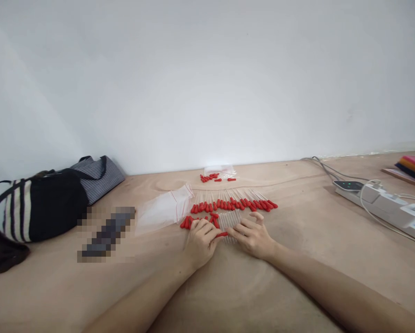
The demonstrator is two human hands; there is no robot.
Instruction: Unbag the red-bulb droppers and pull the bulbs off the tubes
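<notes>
Between my two hands is a red rubber dropper bulb [222, 234], lying sideways. My left hand [202, 238] is closed on its left end. My right hand [250, 235] is closed in a pinch at the bulb's right end, seemingly on a thin glass dropper tube that its fingers mostly hide. Clear glass tubes [230, 218] lie side by side just beyond and under my fingertips. Loose red bulbs [185, 223] lie beside and behind my left hand. Farther back, a row of droppers [233, 203] has red bulbs toward me and glass tubes pointing to the wall.
Clear plastic zip bags [164, 208] lie left of the droppers, near a pixelated dark object [108, 233]. More red bulbs [209, 177] lie near the wall. Black bags [58, 203] stand at left. A power strip [389, 206] with cables and colourful stacked items [413, 169] are at right.
</notes>
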